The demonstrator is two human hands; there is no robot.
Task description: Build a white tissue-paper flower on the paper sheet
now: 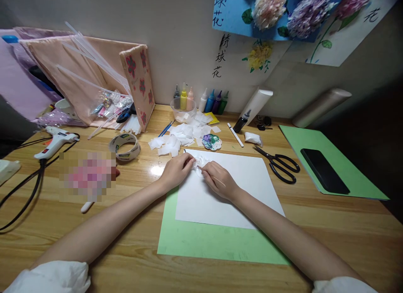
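Near the top edge of a white sheet of paper (233,205) lies a small crumpled bunch of white tissue paper (201,160). My left hand (176,171) is closed at its left side, fingertips pinching its edge. A thin dark tip shows just behind those fingers; what it belongs to is hidden. From the right, my right hand (219,180) grips a slender wooden stick (218,181) like a pen, its point against the tissue. Under the white sheet is green paper (220,244). Beyond the hands sit a painted paper flower (211,142) and loose tissue pieces (181,135).
Black scissors (278,163) and a phone (324,170) on green card lie to the right. At left are a tape roll (125,147), a glue gun (55,144) with its cable, and a blurred pink object (90,175). Paint bottles (209,102) stand along the wall.
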